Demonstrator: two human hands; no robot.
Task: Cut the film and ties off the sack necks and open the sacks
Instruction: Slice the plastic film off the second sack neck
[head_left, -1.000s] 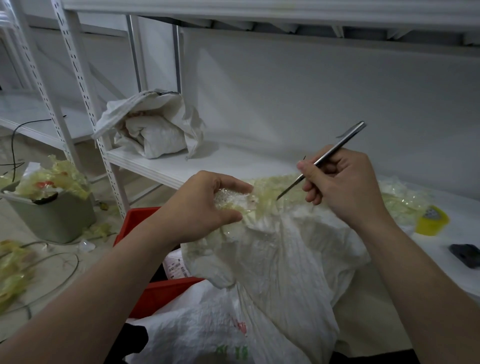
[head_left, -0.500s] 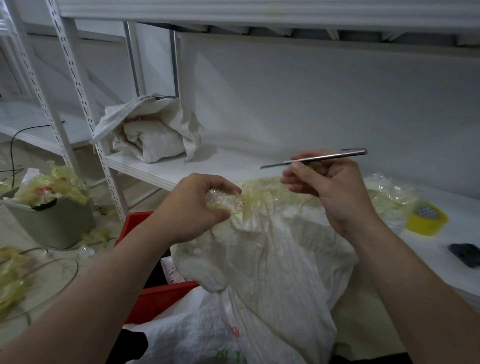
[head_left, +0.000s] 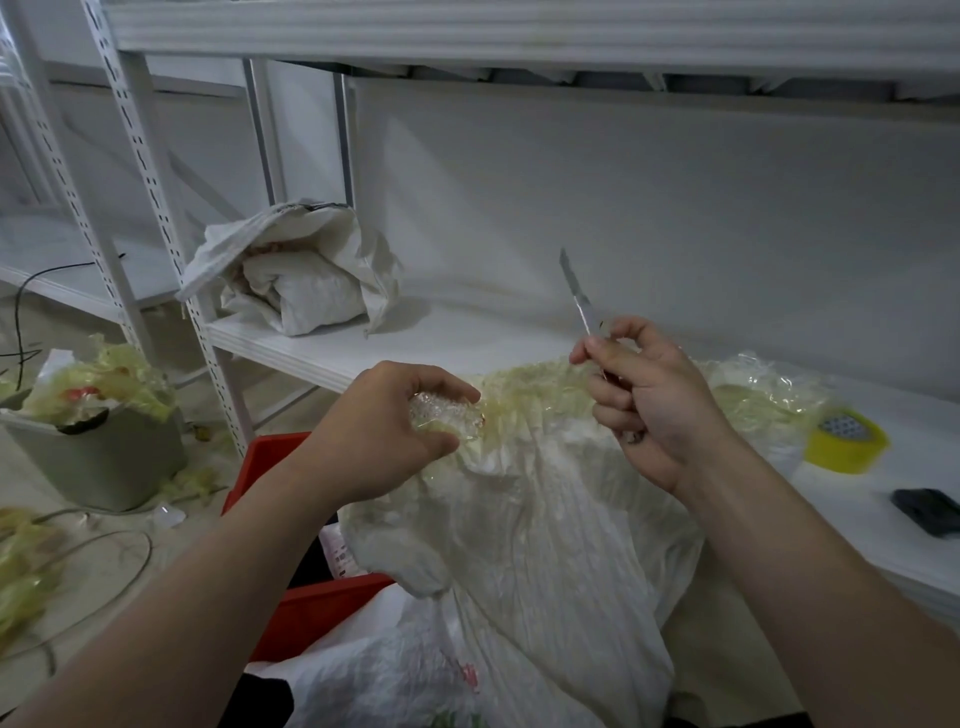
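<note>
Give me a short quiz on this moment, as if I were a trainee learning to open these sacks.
1. True or false: the blade in the right hand points upward, clear of the sack.
2. What does the left hand pinch? A) a wad of clear film at the sack's neck B) a pair of scissors C) a bottle
3. Fill in: the yellow tape roll lies on the white ____.
Key: 1 true; 2 A; 3 shelf.
</note>
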